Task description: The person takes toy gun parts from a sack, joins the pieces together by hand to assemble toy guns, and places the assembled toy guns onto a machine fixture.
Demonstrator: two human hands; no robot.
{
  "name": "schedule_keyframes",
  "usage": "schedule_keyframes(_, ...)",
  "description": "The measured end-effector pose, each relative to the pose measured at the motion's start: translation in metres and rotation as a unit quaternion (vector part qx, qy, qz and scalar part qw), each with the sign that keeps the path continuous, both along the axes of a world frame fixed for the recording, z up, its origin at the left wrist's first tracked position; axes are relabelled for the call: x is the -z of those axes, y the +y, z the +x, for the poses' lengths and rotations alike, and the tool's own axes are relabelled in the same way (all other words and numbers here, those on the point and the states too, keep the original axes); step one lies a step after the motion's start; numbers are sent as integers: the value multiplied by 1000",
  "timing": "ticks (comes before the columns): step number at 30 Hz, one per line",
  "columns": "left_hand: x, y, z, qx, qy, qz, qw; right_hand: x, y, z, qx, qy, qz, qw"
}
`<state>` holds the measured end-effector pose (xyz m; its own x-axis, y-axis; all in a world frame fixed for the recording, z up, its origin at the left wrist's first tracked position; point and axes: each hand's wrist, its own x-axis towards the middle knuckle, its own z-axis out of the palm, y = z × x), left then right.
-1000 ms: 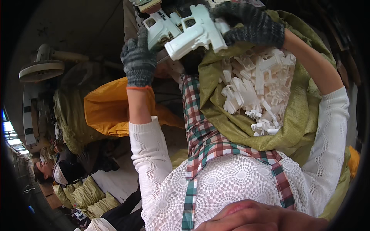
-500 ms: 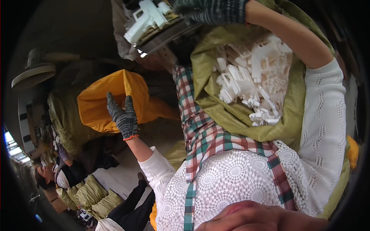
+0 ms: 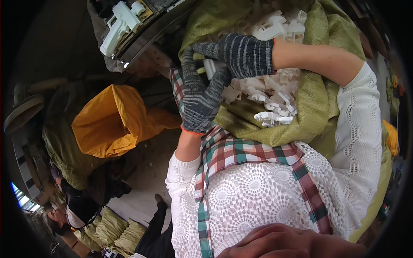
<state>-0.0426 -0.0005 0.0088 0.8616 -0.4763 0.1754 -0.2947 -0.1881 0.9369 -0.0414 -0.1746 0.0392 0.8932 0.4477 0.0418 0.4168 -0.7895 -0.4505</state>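
Observation:
My gloved left hand [image 3: 200, 99] and gloved right hand [image 3: 247, 56] meet over the near-left rim of an olive woven sack [image 3: 318, 92]. Between them is a small white plastic piece [image 3: 209, 69], with the fingers of both hands curled about it; its lower part is hidden by the gloves. Loose white plastic parts [image 3: 282, 103] fill the sack, which rests against my checked apron [image 3: 241, 150]. Both gloves are dark grey knit with orange cuffs.
A white toy-pistol-shaped part [image 3: 121, 26] lies on a metal-edged surface at the upper left. An orange sack [image 3: 103, 124] stands gaping at left. Beyond it are a round stool-like disc [image 3: 23, 114], pale green sacks [image 3: 114, 228] and another person [image 3: 75, 206].
My left hand has come right from beside the orange sack. My right hand has moved down from the metal-edged surface to meet it, and a white piece now shows between them.

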Motion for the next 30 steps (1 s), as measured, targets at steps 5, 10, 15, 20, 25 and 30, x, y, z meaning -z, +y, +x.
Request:
schedule_keyframes(5,6,4,23,-20,218,-129,967,-31,-17,4,-20,-132,175,976)
schedule_keyframes(10,29,60,26,-69,313,-323,890,-94,-30,12,10,-66,136,989)
schedule_keyframes(15,26,57,21,-45,311,-409,857,-56,-21,-10,-71,-125,-12,990)
schedule_keyframes(20,19,48,14,-48,281,-387,877,-31,-5,-21,-16,-194,-37,980)
schedule_keyframes(25,18,47,19,-62,270,-370,887,-77,-35,-1,-27,-99,11,995)
schedule_keyframes(30,18,43,16,-18,185,-252,950,-142,-95,-17,70,81,-34,994)
